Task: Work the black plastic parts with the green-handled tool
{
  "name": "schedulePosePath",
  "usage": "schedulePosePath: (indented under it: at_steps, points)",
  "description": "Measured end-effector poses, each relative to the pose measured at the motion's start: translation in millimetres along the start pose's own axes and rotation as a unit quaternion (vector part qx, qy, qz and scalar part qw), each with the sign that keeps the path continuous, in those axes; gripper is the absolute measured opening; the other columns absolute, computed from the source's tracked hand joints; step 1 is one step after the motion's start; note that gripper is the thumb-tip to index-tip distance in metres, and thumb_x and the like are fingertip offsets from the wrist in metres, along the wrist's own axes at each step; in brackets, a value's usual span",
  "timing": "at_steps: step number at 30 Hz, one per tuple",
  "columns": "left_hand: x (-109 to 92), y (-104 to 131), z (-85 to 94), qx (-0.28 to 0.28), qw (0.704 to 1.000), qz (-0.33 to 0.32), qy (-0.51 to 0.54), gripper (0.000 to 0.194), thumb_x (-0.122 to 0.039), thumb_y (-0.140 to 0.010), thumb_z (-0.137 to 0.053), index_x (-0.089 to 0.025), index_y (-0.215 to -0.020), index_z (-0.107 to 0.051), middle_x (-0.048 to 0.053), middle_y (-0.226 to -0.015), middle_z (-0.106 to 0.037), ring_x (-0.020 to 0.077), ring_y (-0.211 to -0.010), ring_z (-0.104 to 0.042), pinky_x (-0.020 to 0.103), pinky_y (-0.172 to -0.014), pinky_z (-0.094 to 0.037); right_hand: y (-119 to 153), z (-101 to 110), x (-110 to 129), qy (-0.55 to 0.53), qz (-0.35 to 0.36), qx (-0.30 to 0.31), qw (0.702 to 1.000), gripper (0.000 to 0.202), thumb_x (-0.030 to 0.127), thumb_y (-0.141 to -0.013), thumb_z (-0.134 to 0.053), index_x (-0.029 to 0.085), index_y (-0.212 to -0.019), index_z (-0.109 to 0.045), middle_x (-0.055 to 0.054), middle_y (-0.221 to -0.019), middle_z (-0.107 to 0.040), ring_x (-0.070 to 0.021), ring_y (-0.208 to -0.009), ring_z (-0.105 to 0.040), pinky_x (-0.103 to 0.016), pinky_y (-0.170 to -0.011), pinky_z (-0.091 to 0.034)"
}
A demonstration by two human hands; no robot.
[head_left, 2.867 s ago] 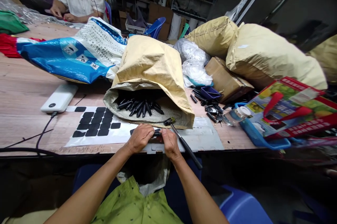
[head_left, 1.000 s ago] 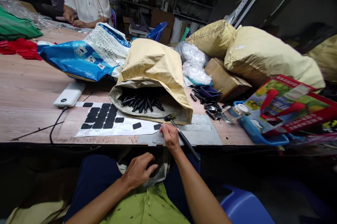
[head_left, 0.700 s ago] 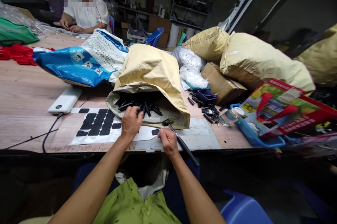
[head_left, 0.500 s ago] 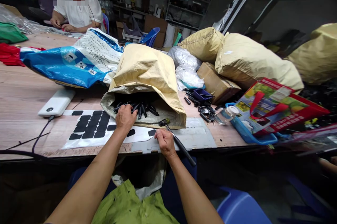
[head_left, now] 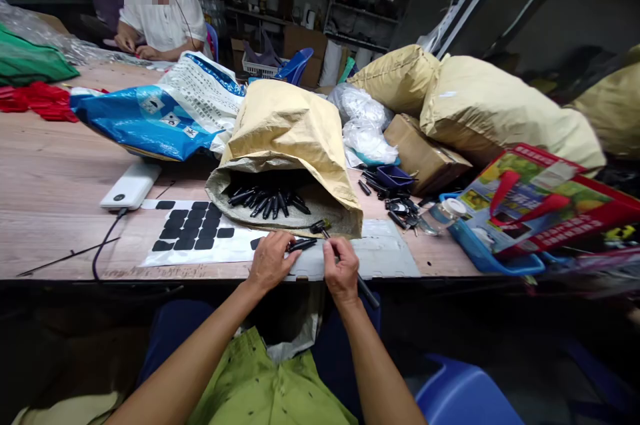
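Note:
My left hand (head_left: 273, 258) is at the table's front edge, its fingers closed around slim black pointed pieces (head_left: 303, 244) that stick out to the right. Just right of it, my right hand (head_left: 343, 270) has thumb and fingers pinched together. Whatever they hold, if anything, is too small to make out. A hammer-like tool (head_left: 369, 293) with a long dark handle runs behind this hand, its head by the bag's mouth. Several similar black pieces (head_left: 270, 202) lie inside the open tan bag (head_left: 295, 122). Under my hands is a grey board (head_left: 385, 255).
A white sheet with black rounded patches (head_left: 187, 232) lies at left, near a white power bank (head_left: 131, 186) with a cable. A blue-white sack (head_left: 145, 115) stands behind. To the right are a clear jar (head_left: 443, 214) and a blue basket (head_left: 480, 245). A person (head_left: 163, 22) sits opposite.
My left hand has come out of the bag's mouth toward me and right, carrying black pieces. My right hand has shifted right, over the tool's handle. The view has turned slightly left.

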State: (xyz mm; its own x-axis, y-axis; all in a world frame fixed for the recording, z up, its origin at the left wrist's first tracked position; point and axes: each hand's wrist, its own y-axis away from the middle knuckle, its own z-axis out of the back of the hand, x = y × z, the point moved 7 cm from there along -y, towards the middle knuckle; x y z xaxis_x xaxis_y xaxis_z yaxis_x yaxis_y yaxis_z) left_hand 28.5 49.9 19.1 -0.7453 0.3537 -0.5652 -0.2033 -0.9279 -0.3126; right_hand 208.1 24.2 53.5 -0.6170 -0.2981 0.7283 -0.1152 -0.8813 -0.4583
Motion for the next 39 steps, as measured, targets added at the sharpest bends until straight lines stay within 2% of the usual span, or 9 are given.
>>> schedulePosePath:
  at_steps: [3, 6, 9, 11, 16, 19, 22, 28, 39]
  points:
    - [3.5, -2.9, -0.2, 0.016, 1.000, 0.005, 0.012, 0.019, -0.030, -0.082, -0.074, -0.023, -0.097, -0.065, -0.001, -0.082, -0.065, 0.0209, -0.084, -0.059, 0.035, -0.078, -0.039, 4.4, 20.9, -9.7, 0.170, -0.028, -0.029, 0.985, 0.013, 0.031, -0.093, -0.058, 0.021, -0.091, -0.066, -0.005, -0.093, -0.063, -0.0207, -0.090, -0.053, -0.033, -0.087, -0.040]
    - [7.1, -6.7, 0.3, 0.035, 0.999, 0.010, 0.033, 0.021, -0.033, -0.081, -0.076, -0.024, -0.097, -0.066, -0.002, -0.079, -0.065, 0.0200, -0.083, -0.059, 0.034, -0.076, -0.037, 5.2, 19.6, -24.6, 0.280, -0.059, 0.036, 0.958, 0.014, 0.030, -0.089, -0.064, 0.022, -0.099, -0.068, -0.005, -0.096, -0.062, -0.0220, -0.091, -0.052, -0.033, -0.083, -0.038]
    - [10.2, -8.1, -0.6, 0.038, 0.998, 0.026, 0.046, 0.022, -0.037, -0.082, -0.076, -0.024, -0.097, -0.068, -0.002, -0.079, -0.065, 0.0191, -0.082, -0.059, 0.033, -0.075, -0.037, 4.1, 10.5, -33.1, 0.313, -0.061, 0.094, 0.943, 0.012, 0.027, -0.092, -0.059, 0.020, -0.097, -0.066, -0.006, -0.095, -0.062, -0.0215, -0.090, -0.053, -0.032, -0.079, -0.038]
    - [12.0, -8.3, -1.3, 0.034, 0.998, 0.038, 0.046, 0.022, -0.037, -0.081, -0.077, -0.024, -0.097, -0.068, -0.002, -0.079, -0.066, 0.0189, -0.083, -0.059, 0.033, -0.076, -0.037, 4.1, 9.6, -33.9, 0.302, -0.061, 0.096, 0.947, 0.010, 0.025, -0.092, -0.055, 0.019, -0.093, -0.064, -0.007, -0.094, -0.061, -0.0213, -0.090, -0.054, -0.031, -0.079, -0.039]
    - [13.1, -8.8, -3.4, 0.053, 0.996, 0.041, 0.057, 0.021, -0.034, -0.079, -0.077, -0.024, -0.095, -0.067, -0.002, -0.086, -0.068, 0.0194, -0.086, -0.059, 0.033, -0.080, -0.038, 13.7, 27.6, -19.7, 0.219, -0.058, 0.012, 0.974, 0.014, 0.030, -0.092, -0.051, 0.020, -0.098, -0.059, -0.008, -0.098, -0.062, -0.0229, -0.094, -0.058, -0.033, -0.082, -0.043]
    - [12.8, -8.6, -1.9, 0.056, 0.996, 0.043, 0.059, 0.021, -0.031, -0.078, -0.076, -0.025, -0.095, -0.066, -0.001, -0.089, -0.069, 0.0202, -0.089, -0.060, 0.034, -0.082, -0.038, 24.8, 26.0, -7.8, 0.163, -0.070, 0.043, 0.983, 0.017, 0.031, -0.092, -0.050, 0.021, -0.103, -0.057, -0.006, -0.092, -0.066, -0.0209, -0.083, -0.063, -0.030, -0.074, -0.045]
    - [11.7, -8.1, -0.6, 0.058, 0.996, 0.045, 0.056, 0.020, -0.028, -0.078, -0.075, -0.025, -0.096, -0.067, -0.001, -0.088, -0.069, 0.0207, -0.089, -0.060, 0.034, -0.081, -0.039, 36.2, 17.1, 3.8, 0.177, -0.078, 0.082, 0.978, 0.024, 0.027, -0.091, -0.050, 0.023, -0.112, -0.060, -0.003, -0.088, -0.071, -0.0201, -0.076, -0.066, -0.028, -0.067, -0.045]
    - [7.7, -7.6, 1.0, 0.052, 0.997, 0.031, 0.052, 0.022, -0.028, -0.077, -0.076, -0.026, -0.097, -0.069, -0.002, -0.090, -0.069, 0.0203, -0.089, -0.059, 0.034, -0.081, -0.039, 47.9, 4.5, 18.0, 0.191, -0.024, 0.094, 0.977, 0.045, 0.019, -0.094, -0.045, 0.028, -0.134, -0.061, -0.006, -0.113, -0.072, -0.0204, -0.100, -0.069, -0.028, -0.082, -0.053]
    - [8.8, -8.9, 1.0, 0.075, 0.995, 0.032, 0.061, 0.019, -0.030, -0.077, -0.077, -0.025, -0.094, -0.070, 0.000, -0.092, -0.071, 0.0215, -0.091, -0.059, 0.035, -0.082, -0.038, 50.6, 15.1, 14.7, 0.114, -0.075, 0.060, 0.989, 0.037, 0.027, -0.097, -0.047, 0.023, -0.127, -0.068, -0.008, -0.121, -0.072, -0.0220, -0.110, -0.068, -0.034, -0.098, -0.052]
